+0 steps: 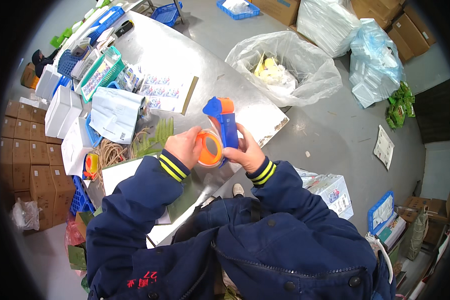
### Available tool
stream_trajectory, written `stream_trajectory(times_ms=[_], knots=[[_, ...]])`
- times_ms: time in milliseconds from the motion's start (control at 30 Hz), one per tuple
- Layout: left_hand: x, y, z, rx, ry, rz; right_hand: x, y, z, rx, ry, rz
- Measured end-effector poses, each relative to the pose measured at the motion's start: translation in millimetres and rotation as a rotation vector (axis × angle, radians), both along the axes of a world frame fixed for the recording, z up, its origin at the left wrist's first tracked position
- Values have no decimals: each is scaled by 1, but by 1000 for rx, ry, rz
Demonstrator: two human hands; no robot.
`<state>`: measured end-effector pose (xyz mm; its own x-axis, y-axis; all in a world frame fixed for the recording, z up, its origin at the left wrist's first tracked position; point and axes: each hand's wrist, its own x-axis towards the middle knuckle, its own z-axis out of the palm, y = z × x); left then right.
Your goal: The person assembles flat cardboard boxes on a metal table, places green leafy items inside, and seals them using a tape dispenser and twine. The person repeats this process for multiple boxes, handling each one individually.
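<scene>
A blue and orange packing-tape dispenser (229,131) is held over the steel table's near corner. My right hand (246,152) grips its blue body from the right, with the thumb across the near end. On the left side, my left hand (183,146) pinches the edge of the clear tape roll (209,160), which sits around an orange hub. The fingertips behind the roll are hidden. Below my left hand lie a green fern leaf (160,134) and coiled rope (111,154).
On the steel table (210,67) lie a printed sheet stack (161,90), a grey mailing bag (116,112) and a teal basket (114,67). A plastic-lined bin (311,82) stands beyond its right edge. Cartons (41,187) are stacked left. A person (43,62) is far left.
</scene>
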<state>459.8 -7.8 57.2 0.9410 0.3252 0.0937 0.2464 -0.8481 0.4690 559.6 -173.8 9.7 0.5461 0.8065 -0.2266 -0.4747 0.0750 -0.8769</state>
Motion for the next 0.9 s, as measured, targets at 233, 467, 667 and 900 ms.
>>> stream_trajectory(times_ms=[233,467,667,900], knots=[[-2,22,14,-552,70,-49,12,0,-11,247,327,74],[-12,31,23,-652,62,53,20,7,-10,104,27,176],[-24,40,28,-927,77,20,27,5,-9,111,-121,253],[-7,37,12,-542,-144,63,7,11,-5,55,-203,19]])
